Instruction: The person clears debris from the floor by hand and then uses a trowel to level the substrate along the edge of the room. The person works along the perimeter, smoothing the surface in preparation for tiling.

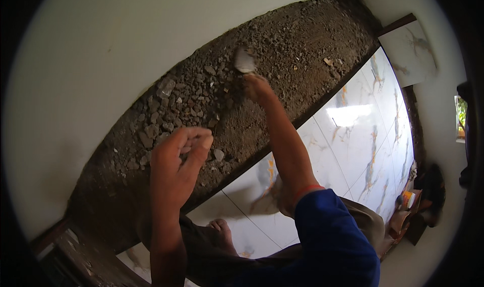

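Head view: leaning over a tiled floor [322, 158], wearing a dark blue sleeve [335, 231] with red showing at its hem. Planting a bare foot [222, 232] on the white, veined tiles, near the edge bordering a strip of dark soil [297, 80]. Holding the left hand [174, 178] above that edge, curling its fingers loosely toward the thumb; not being able to tell whether anything is lying inside the curl. Stretching the right arm across the strip and clenching the right hand [257, 88] around the handle of a small trowel [245, 61]. Pointing its pale blade, slightly blurred, toward the wall-side edge of the strip, well in from the tile-side edge; not being able to tell how deeply it is touching the soil. Having broken grey stones [150, 130] lying thickly between the left hand and the wall-side edge, and a pale chip [328, 61] lying nearer the far end. Facing a plain, pale wall [96, 85] rising along the strip's outer edge. Seeing a separate veined tile [408, 55] sitting beyond the floor's far corner, near the strip's far end.
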`<state>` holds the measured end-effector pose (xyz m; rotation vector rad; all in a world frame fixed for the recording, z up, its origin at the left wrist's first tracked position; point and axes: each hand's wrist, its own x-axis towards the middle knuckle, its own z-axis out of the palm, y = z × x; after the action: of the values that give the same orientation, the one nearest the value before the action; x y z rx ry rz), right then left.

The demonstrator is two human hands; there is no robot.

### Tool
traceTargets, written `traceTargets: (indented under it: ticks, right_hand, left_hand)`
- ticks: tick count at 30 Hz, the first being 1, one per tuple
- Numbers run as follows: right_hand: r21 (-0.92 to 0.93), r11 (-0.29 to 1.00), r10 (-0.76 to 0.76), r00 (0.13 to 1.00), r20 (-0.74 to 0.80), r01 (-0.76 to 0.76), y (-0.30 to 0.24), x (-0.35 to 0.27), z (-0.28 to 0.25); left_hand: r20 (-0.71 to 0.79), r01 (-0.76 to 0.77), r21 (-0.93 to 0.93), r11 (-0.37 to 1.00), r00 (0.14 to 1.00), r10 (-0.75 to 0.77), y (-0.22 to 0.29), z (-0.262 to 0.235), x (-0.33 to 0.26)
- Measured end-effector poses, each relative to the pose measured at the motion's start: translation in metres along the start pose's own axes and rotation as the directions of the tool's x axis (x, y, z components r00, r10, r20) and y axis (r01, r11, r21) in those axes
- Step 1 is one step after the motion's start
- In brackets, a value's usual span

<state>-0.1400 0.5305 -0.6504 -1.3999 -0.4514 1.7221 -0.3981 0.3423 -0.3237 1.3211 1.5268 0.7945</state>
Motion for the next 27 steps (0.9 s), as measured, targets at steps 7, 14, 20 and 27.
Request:
traceTargets:
  ticks: [7,14,20,27]
  right_hand:
    - [-0.302,0.952,-0.111,0.979,-0.169,0.056,-0.001,-0.021,-0.112]
    - [-0.811,0.351,-0.239,0.882,0.406,0.468,-0.07,0.06,-0.049]
    - [-0.635,0.764,-0.222,0.97,-0.1,0.109,-0.129,0.08,-0.112]
    - [-0.944,-0.098,-0.331,0.885,0.329,0.315,-0.133,0.105,-0.112]
  left_hand:
    - [0.0,0.172,-0.136,0.976,0.985,-0.174,-0.065,0.016,0.022]
    - [-0.727,0.668,0.03,0.743,0.525,-0.443,-0.213,0.147,0.162]
    - [-0.863,0.912,-0.159,0.378,0.058,-0.503,-0.268,0.199,0.252]
    - [-0.858,0.936,-0.196,0.293,-0.019,-0.514,-0.282,0.212,0.317]
